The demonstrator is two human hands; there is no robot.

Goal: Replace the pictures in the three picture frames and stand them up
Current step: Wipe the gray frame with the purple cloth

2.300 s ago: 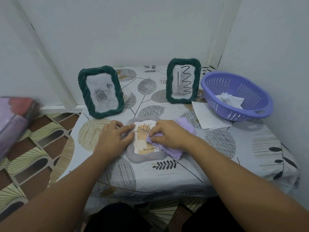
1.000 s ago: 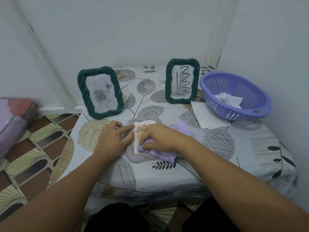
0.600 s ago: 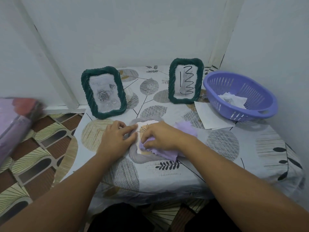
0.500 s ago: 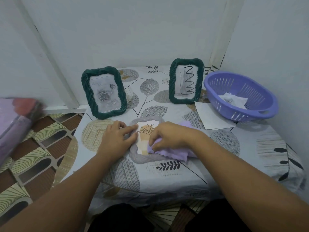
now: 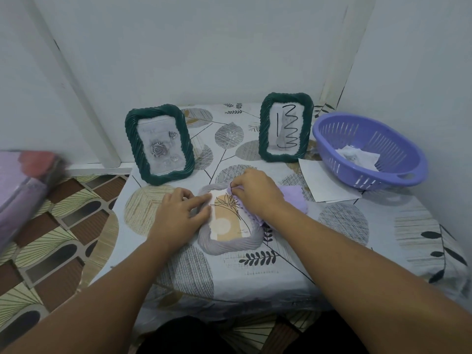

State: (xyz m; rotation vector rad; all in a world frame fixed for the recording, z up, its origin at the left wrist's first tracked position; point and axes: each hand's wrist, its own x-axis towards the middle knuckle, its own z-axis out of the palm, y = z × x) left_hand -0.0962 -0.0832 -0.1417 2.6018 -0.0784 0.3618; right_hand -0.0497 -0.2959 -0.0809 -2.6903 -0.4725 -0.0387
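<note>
While my left hand [image 5: 178, 215] lies flat, pinning the grey frame [image 5: 229, 241] at frame centre, it grips nothing. My right hand [image 5: 255, 192], fingers curled, clutches the purple cloth [image 5: 293, 200], wiping its glass.

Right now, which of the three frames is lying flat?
The grey frame under both hands, face up on the table; the two green frames stand upright behind it.

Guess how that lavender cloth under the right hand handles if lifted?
Probably floppy: the lavender cloth bunches and folds under the right hand. Likely light, and its fuzzy texture suggests it grips rather than slides on the tablecloth.
</note>
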